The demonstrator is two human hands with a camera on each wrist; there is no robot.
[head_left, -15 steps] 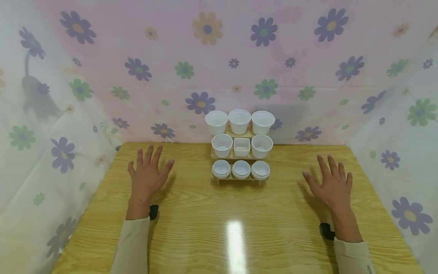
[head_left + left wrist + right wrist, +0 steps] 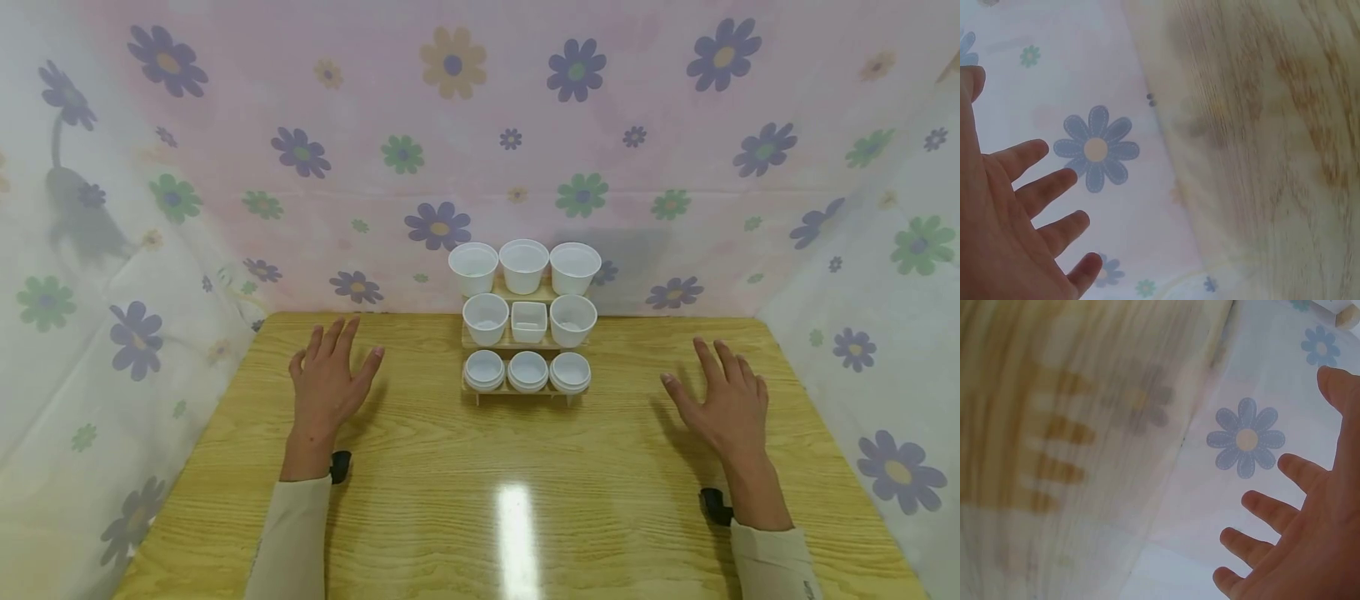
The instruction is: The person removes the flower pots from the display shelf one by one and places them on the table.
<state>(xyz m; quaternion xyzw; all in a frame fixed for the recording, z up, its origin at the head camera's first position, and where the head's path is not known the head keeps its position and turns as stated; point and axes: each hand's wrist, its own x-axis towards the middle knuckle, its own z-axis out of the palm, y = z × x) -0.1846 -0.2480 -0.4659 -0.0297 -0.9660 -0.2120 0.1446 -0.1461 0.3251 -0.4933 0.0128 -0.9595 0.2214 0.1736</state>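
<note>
The wood table (image 2: pixel 420 467) has its back edge against a flowered cloth (image 2: pixel 360 196), and both side edges slant out toward the front. A little stand (image 2: pixel 507 342) with 3 steps sits near the back edge, in the middle. It holds 9 white pots: 3 round cups (image 2: pixel 524 267) on top, 2 round cups with 1 square cup (image 2: pixel 528 322) between them in the middle row, and 3 low tubs (image 2: pixel 527 372) at the bottom.

The left hand (image 2: pixel 327 392) is over the left part of the table, with the side edge just beyond it. The right hand (image 2: pixel 731 417) is over the right part. Both hold nothing, with fingers loose and thumbs pointing out toward the stand. Each hand is well apart from the stand, with wood on the way there, and more wood runs to the front.

Since the earlier frame, the left hand has slid a tiny bit toward the stand and its fingers have come closer together. The right hand's fingers are a bit closer too. The stand and pots stay put.
</note>
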